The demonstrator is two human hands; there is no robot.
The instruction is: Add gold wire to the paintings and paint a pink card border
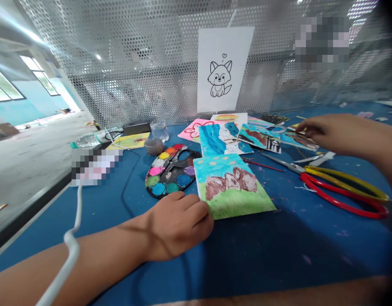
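Note:
My left hand [183, 225] rests closed on the blue table, its knuckles at the lower left corner of a painting [234, 185] with brown rocks, green grass and blue sky. What its curled fingers hold, if anything, is hidden. At the right, my right hand [317, 129] reaches over small painted cards, its fingertips pinched together near the edge of a card [299, 140]; anything between them is too small to make out. Left of the rock painting lies a paint palette [172, 172] with several colours. A blue and white painting [224, 139] lies behind the rock painting.
Scissors [342, 187] with red and yellow handles lie at the right. Behind the palette stand a cup of murky water [154, 146] and a clear cup [159, 131]. A bottle [90, 139] lies at the left. A fox drawing [223, 70] hangs on the mesh panel. A white cable [73, 242] crosses my left forearm.

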